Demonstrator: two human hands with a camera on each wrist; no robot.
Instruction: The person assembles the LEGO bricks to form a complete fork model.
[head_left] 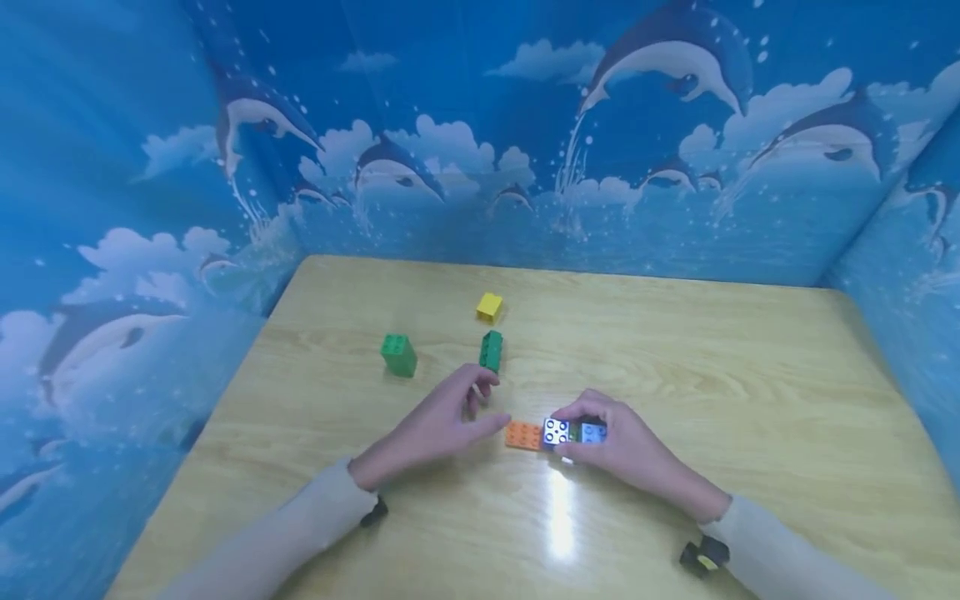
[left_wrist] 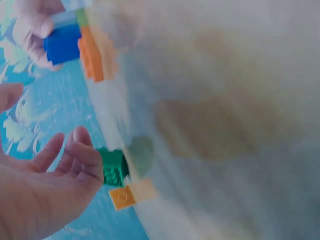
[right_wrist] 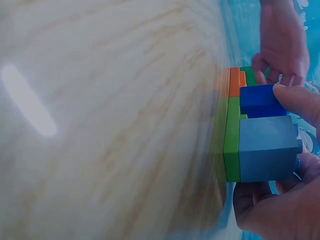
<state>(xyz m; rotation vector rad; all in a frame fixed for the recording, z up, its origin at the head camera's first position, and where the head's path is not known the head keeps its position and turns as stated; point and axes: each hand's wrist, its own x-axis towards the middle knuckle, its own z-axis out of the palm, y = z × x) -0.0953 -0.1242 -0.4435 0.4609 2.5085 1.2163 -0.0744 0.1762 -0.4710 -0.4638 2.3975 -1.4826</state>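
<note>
With the right hand (head_left: 628,440), pinches the dark blue block (right_wrist: 262,101) between thumb and finger, at the join of the orange plate (head_left: 522,435) and the green plate (right_wrist: 232,140). Cannot tell from these views about full seating on the studs. Best to square the block over the studs, then press straight down with even force, to avoid any likely spreading of the join. Mind the light blue block (right_wrist: 266,150), standing on the green plate just beside; better not to lever against it. With the left hand (head_left: 450,417), holds nothing, fingers loosely bent near the orange plate's outer end, handy for bracing against a slide. Farther out, leave alone the dark green block (head_left: 491,352) near the left fingertips, the tall green block (head_left: 399,357) standing farther left, and the yellow block (head_left: 489,307) farthest off on the wooden table (head_left: 712,350).
</note>
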